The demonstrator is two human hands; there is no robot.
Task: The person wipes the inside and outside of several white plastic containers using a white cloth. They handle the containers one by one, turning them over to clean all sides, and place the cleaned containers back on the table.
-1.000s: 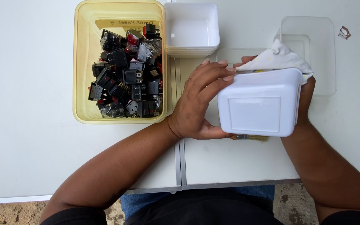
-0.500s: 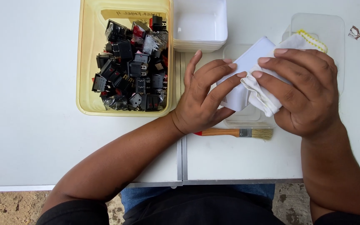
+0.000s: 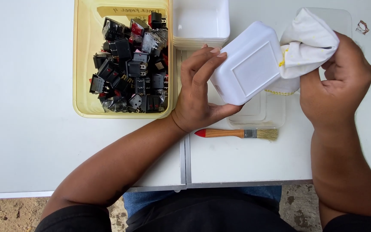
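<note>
My left hand (image 3: 198, 90) grips a small white plastic container (image 3: 247, 64), held tilted above the table with its underside facing the camera. My right hand (image 3: 338, 77) is closed on a white cloth (image 3: 308, 43) with yellow stitching, and the cloth is pressed against the container's right end. Both hands hover over the middle of the white table (image 3: 26, 129).
A yellow tub (image 3: 81, 86) of several black and red switches (image 3: 129, 68) stands at the left. A stack of white containers (image 3: 200, 21) sits behind it, clear lids (image 3: 258, 116) lie under the hands, and a small paintbrush (image 3: 237, 133) lies near the table's front.
The container has come back into sight, turned bottom-up in my left hand. My right hand has shifted right with the cloth bunched at the container's end. The paintbrush is now fully uncovered.
</note>
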